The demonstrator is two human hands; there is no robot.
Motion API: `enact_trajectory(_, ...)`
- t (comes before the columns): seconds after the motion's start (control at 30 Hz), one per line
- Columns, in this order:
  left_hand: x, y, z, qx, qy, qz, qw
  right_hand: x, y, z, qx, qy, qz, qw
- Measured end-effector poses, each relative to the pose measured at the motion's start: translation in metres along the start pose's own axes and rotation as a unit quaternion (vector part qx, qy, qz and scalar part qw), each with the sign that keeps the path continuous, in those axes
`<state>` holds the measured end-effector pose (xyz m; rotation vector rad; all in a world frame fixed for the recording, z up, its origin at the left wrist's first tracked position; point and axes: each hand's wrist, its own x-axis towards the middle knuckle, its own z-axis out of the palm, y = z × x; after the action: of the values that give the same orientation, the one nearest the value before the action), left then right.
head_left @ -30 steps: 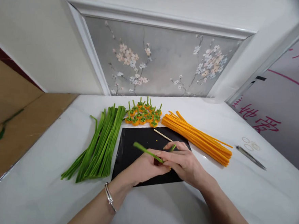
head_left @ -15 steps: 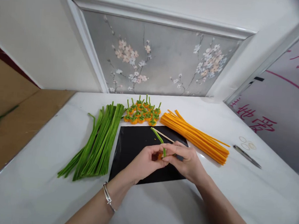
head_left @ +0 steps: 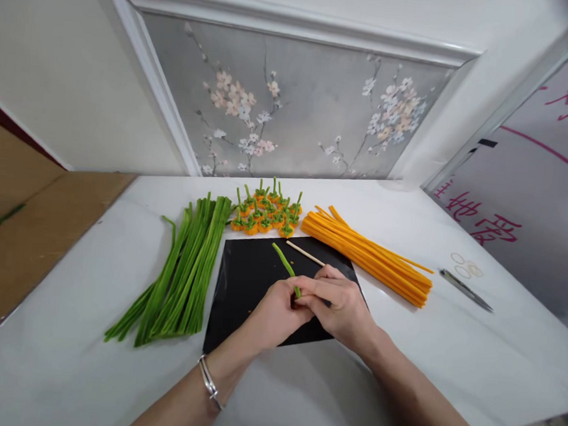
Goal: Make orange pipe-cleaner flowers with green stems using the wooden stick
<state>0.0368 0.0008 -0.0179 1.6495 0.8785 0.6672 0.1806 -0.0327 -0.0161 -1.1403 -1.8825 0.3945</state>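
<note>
Both hands meet over the black mat (head_left: 241, 268). My left hand (head_left: 277, 313) is closed, with thumb and fingers pinching around the base of a short green pipe cleaner (head_left: 283, 260). My right hand (head_left: 339, 301) is closed on the same pipe cleaner from the other side, its fingertips pressed against my left fingers. The pipe cleaner's free end points up and left. Whatever it joins to inside the fingers is hidden. A thin wooden stick (head_left: 305, 253) runs under or into my right hand; I cannot tell whether it is gripped.
Several small orange pieces with green stems (head_left: 265, 223) stand behind the mat. A green pipe cleaner bundle (head_left: 187, 277) lies left, an orange bundle (head_left: 368, 254) right. Tweezers (head_left: 466, 290) and clear rings (head_left: 465, 267) lie far right. A cardboard box (head_left: 69, 224) borders the left.
The green pipe cleaner has tilted further left, and both hands have shifted slightly left with it. The bit of orange seen between the fingers is now hidden.
</note>
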Motion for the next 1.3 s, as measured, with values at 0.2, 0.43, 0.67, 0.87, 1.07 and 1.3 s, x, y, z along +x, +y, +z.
enact_trajectory(0.2, -0.001, 0.016, -0.007, -0.155, 0.004, -0.034, 0.987, -0.003, 0.010, -0.007, -0.011, 0.054, 0.029, 0.998)
enact_trajectory(0.43, 0.000, 0.011, -0.008, -0.165, 0.043, -0.055, 0.984, -0.008, 0.012, -0.002, -0.039, 0.043, 0.008, 0.998)
enact_trajectory(0.67, 0.001, 0.011, -0.009, -0.137, 0.119, -0.074, 0.981, -0.008, 0.010, -0.010, -0.010, 0.068, 0.026, 0.997)
enact_trajectory(0.87, 0.002, 0.004, -0.007, -0.136, 0.072, -0.047, 0.987, -0.007, 0.009, -0.008, -0.065, 0.080, -0.004, 0.995)
enact_trajectory(1.07, 0.003, 0.000, -0.006, -0.091, 0.128, -0.024, 0.987, -0.011, 0.003, -0.006, -0.167, 0.058, -0.040, 0.983)
enact_trajectory(1.3, 0.003, -0.002, -0.003, -0.006, 0.176, 0.016, 0.984, -0.015, -0.004, -0.002, -0.281, 0.016, -0.089, 0.956)
